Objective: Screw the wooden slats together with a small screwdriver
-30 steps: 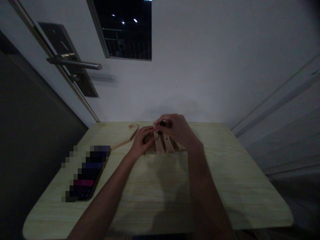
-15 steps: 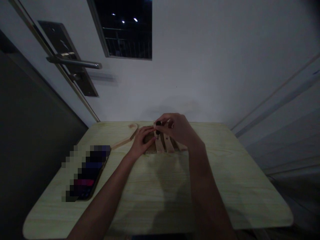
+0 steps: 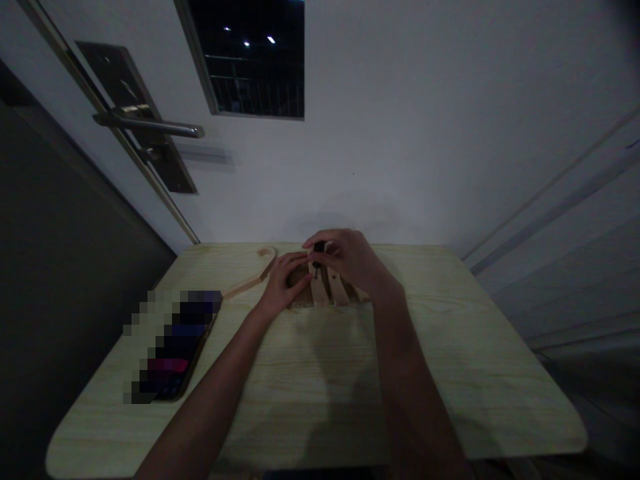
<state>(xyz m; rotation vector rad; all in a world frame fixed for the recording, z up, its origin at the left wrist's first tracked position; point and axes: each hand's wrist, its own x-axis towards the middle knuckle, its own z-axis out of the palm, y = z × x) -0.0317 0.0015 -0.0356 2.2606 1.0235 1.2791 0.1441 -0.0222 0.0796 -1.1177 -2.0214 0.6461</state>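
Note:
A small screwdriver (image 3: 319, 247) with a dark handle is pinched upright in my right hand (image 3: 350, 257), its tip down on a pale wooden strip (image 3: 320, 292). The strip is one of several curved ones lying across a flat brown piece (image 3: 299, 295) near the table's back edge. A small dark dot, perhaps a screw or hole, shows on the neighbouring strip (image 3: 336, 287). My left hand (image 3: 284, 283) lies on the left side of the brown piece, fingers stretched out and thumb apart, close to the screwdriver. My right hand hides part of the piece.
A thin wooden stick with a hooked end (image 3: 267, 257) lies left of my left hand. A phone (image 3: 187, 347), partly pixelated, is at the table's left. Behind the table (image 3: 320, 393) rises a white door with a metal handle (image 3: 150, 125) and a dark window (image 3: 250, 60).
My right hand has turned slightly and shifted a little left around the screwdriver handle, its index finger now reaching over the top. My left hand and the brown piece stay in place.

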